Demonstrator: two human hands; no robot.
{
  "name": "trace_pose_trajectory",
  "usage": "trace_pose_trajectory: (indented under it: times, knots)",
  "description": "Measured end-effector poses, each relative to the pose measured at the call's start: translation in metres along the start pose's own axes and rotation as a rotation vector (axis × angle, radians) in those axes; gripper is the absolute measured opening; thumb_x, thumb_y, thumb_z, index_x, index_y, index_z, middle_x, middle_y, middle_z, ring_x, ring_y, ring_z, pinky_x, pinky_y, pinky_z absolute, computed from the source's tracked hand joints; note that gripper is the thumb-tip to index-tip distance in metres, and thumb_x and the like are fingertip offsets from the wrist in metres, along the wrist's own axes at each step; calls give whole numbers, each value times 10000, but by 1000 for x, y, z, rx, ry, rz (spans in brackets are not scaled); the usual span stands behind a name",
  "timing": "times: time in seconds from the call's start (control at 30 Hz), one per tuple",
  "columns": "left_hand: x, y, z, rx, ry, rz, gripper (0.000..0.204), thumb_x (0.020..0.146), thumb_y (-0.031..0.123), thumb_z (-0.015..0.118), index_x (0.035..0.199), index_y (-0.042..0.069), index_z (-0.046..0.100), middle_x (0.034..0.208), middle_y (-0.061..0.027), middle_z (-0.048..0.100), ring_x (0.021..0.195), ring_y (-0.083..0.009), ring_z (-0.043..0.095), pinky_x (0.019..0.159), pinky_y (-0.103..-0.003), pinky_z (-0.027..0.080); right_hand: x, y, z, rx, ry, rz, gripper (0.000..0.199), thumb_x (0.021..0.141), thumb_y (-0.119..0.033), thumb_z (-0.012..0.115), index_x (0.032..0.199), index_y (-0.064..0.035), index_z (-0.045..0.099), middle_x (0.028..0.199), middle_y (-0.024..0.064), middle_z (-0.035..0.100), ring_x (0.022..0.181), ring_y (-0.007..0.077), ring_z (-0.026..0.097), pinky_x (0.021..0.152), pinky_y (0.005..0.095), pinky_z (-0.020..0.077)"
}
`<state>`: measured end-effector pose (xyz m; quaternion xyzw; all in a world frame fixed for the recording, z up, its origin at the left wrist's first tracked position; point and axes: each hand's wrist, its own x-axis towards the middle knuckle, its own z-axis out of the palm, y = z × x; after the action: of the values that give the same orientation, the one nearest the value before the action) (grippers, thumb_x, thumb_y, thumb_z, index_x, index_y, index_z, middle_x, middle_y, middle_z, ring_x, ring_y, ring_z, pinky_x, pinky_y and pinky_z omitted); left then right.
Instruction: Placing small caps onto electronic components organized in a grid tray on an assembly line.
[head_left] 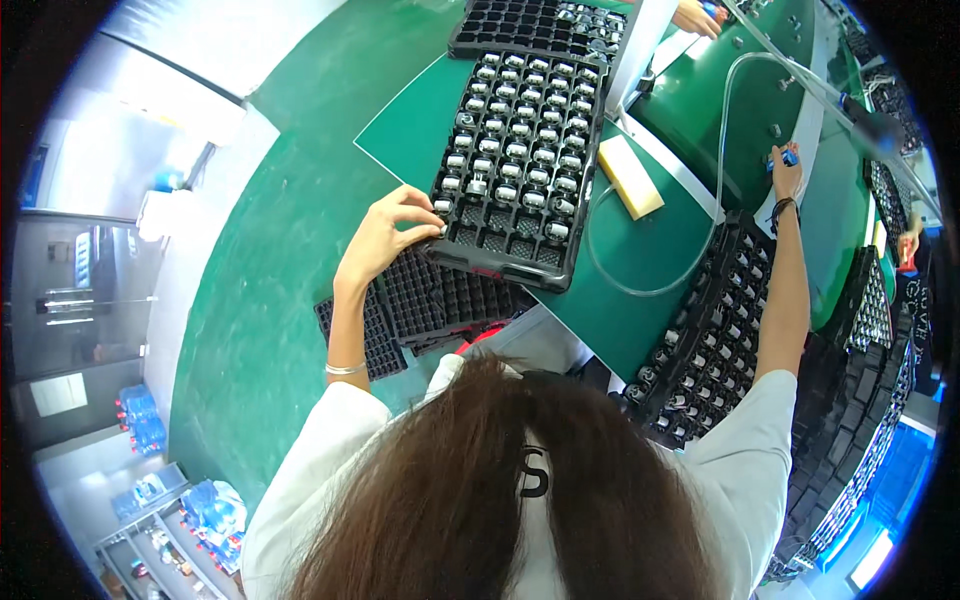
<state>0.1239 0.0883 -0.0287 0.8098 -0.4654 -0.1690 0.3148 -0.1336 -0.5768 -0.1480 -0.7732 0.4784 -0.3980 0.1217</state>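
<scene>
Left hand (385, 235) is at the near left corner of the black compartment tray (520, 150) on the green mat (420, 130), fingers curled and pinching a small silver part at the tray's edge. Right hand (787, 170) is stretched far out, closed around a small blue tool (788, 157) beside the clear hose (720, 170). Empty black trays (420, 305) lie stacked just below the left wrist.

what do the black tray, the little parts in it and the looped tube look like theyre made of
Black tray: likely thin moulded plastic, matte, with a grid of pockets. Small parts: probably metal, with bright silvery glints. Looped tube: clear flexible plastic, see-through and curving.
</scene>
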Motion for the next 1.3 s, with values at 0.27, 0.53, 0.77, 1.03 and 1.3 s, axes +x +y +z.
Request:
trace_pose_trajectory:
  times: [0.27,0.53,0.77,1.03,1.3]
  knots:
    - [-10,27,13,-1165,219,-159,128,925,145,455,955,29,501,1065,-165,586,888,-200,613,802,-303,507,-26,-111,-86,46,-1,32,471,727,-430,680,934,-12,622,888,69,640,814,181,593,760,301,440]
    - [0,121,79,-1194,98,-12,328,929,229,466,1179,25,528,972,-11,595,851,-57,526,761,-209,413,-219,-293,-188,1141,-594,223,351,846,-399,572,997,-83,548,896,15,582,766,63,527,641,210,420]
    - [-11,168,98,-1192,88,68,465,832,52,603,1259,13,424,878,-69,581,784,-72,557,729,-197,460,-304,-326,-212,1150,-723,112,346,838,-316,564,986,-3,574,858,27,604,781,86,563,716,222,441]
    - [-20,169,103,-1240,82,49,460,821,39,613,1241,-13,432,886,-94,604,815,-96,580,745,-222,476,-327,-324,-215,1199,-727,161,258,839,-208,568,994,-1,565,866,26,602,794,76,559,730,223,440]
    - [-19,145,117,-1235,128,8,527,799,53,637,1273,1,413,1058,-152,584,924,-151,580,790,-259,483,-321,-314,-200,1066,-919,196,262,856,-223,555,1010,-12,568,902,24,602,827,83,558,743,240,452]
